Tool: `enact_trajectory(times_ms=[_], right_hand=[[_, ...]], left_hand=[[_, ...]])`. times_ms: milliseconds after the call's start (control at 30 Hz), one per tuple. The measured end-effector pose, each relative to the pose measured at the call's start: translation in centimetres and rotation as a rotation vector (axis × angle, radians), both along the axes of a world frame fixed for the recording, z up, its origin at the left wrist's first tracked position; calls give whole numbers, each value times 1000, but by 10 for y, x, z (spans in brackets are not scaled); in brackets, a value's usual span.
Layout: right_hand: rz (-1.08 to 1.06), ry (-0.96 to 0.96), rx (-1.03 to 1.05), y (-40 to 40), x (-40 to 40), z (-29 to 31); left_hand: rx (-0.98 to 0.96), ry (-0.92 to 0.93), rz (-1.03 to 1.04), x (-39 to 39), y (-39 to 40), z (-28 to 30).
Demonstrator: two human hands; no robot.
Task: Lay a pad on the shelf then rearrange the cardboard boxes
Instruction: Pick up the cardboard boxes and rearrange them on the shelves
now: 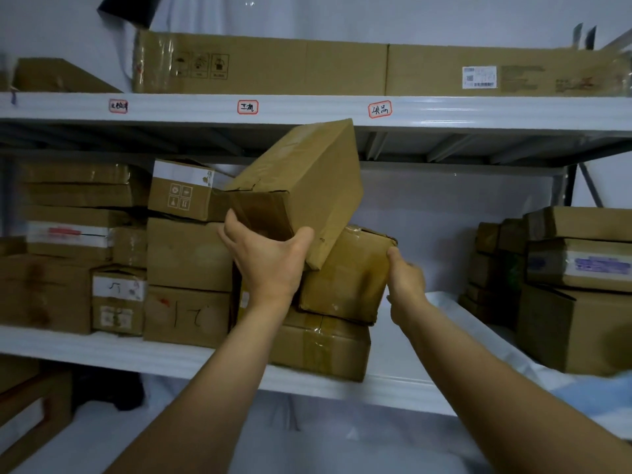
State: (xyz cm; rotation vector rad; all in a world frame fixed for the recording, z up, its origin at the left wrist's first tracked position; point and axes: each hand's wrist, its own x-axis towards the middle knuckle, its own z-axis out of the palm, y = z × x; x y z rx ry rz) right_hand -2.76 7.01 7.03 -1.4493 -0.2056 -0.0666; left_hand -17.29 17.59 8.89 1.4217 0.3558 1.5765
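Left hand: the left hand grips the near end of a long cardboard box, thumb curled over one side and fingers wrapped round the other; the box is lifted clear and tilted, its far end up by the front rail of the upper shelf
Right hand: the right hand holds the right edge of a squat taped box, fingers curled round its upper right corner
Squat taped box: tilted, resting on a flat box that sits at the front edge of the middle shelf; the long box's lower corner touches or overlaps its top
Pad: a white pad covers the bare right-hand stretch of the middle shelf
Left end of middle shelf: stacked boxes, several with white labels
Right end of middle shelf: another stack of boxes, one with a blurred purple label
Upper shelf: a long flat carton lies along it; three red-bordered handwritten tags sit on its front rail
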Motion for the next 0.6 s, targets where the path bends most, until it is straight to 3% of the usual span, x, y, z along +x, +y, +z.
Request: enact_trajectory(times_ms=[67, 200, 267, 400, 600], right_hand=[[122, -9, 72, -10, -14, -1], [560, 112, 178, -40, -51, -8], [653, 149, 247, -57, -63, -17], [678, 203, 394, -92, -76, -38], [513, 341, 402, -150, -81, -94]], left_hand=[[-1, -15, -17, -3, -18, -4], [-23, -18, -92, -3, -61, -18], [-21, -39, -132, -1, -84, -29], [-37, 65, -226, 3, -129, -56], [-44, 187, -387, 4, -169, -115]])
